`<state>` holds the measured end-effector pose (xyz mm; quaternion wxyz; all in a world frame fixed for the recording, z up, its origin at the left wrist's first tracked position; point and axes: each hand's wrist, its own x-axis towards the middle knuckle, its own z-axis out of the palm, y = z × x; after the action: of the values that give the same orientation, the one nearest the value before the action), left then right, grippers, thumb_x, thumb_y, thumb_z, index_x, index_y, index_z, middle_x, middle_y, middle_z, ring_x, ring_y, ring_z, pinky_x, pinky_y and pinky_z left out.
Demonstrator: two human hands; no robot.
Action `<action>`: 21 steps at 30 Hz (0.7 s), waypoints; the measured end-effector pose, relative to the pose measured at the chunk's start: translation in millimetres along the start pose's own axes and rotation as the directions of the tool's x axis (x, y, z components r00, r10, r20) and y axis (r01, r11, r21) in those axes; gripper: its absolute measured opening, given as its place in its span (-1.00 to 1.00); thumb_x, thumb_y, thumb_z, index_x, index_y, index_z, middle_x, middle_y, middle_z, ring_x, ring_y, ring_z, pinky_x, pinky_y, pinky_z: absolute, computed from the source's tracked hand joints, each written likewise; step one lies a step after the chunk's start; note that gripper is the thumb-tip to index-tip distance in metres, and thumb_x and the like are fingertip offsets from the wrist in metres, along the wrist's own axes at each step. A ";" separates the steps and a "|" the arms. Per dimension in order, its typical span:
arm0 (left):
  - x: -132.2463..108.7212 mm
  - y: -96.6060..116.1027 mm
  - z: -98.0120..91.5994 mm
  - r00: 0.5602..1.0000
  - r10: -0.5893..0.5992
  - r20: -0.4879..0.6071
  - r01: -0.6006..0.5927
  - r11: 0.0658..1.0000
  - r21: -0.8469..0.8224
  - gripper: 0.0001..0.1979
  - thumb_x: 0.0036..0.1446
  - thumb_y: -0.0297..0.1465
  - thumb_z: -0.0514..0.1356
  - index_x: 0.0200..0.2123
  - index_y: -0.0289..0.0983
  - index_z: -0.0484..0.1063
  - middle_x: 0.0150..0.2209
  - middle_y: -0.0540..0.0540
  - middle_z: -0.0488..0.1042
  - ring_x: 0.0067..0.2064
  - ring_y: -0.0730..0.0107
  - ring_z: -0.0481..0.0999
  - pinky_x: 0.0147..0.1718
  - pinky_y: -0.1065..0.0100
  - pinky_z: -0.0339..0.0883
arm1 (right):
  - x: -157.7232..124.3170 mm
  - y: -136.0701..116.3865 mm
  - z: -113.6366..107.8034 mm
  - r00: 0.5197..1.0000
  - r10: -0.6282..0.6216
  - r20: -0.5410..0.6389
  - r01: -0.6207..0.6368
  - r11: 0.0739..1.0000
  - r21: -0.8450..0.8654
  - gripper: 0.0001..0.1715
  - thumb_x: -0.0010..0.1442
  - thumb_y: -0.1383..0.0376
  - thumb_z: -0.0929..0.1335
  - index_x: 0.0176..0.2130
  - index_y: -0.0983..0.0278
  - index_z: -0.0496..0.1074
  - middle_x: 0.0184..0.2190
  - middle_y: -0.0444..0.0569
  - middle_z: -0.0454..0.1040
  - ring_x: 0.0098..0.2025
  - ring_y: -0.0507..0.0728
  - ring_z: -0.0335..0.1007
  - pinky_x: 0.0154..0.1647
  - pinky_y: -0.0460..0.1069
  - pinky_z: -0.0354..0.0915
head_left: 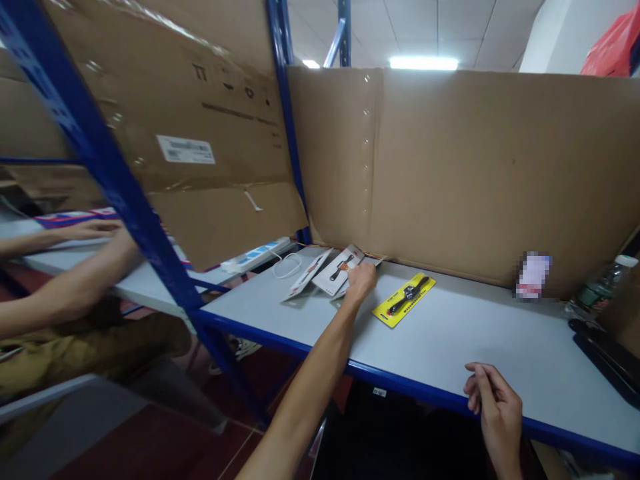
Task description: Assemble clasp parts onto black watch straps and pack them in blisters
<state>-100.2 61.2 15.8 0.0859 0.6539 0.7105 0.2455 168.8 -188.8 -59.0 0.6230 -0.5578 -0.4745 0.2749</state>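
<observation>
My left hand (362, 280) reaches across the table with its fingers closed at the right edge of a folded white card (340, 268), which bears a picture of a black-handled tool. A second folded card (307, 277) stands tilted just left of it. To the right of that hand lies a spokeshave (409, 293) with black handles, on a yellow backing card (395, 321). Near the table's front edge, my right hand (500, 407) hovers with loosely bent fingers slightly apart and nothing visible in it.
Cardboard walls (450, 167) enclose the grey table (450, 333) at the back and left. A blue post (125, 193) rises at left, near a white power strip (260, 255). At right are a bottle (597, 290) and a black stapler-like object (603, 357). Another person's arm (70, 293) is at far left.
</observation>
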 end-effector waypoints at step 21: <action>13.9 3.8 32.2 0.998 0.067 -0.009 -0.066 0.993 0.095 -0.67 0.23 -0.49 0.06 -0.04 -0.33 0.55 -0.03 -0.45 0.53 0.10 -0.10 0.48 0.04 0.07 0.30 | 0.2 -4.1 1.1 1.000 -0.019 -0.019 0.018 0.999 -0.043 -0.49 0.26 -0.09 0.36 -0.22 0.30 0.54 -0.54 -0.10 0.41 -0.58 0.03 0.22 -0.54 -0.06 0.21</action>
<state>-84.4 82.4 -7.5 0.0421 0.6788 0.6998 0.2184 167.2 -189.0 -55.2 0.6180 -0.5691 -0.4795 0.2536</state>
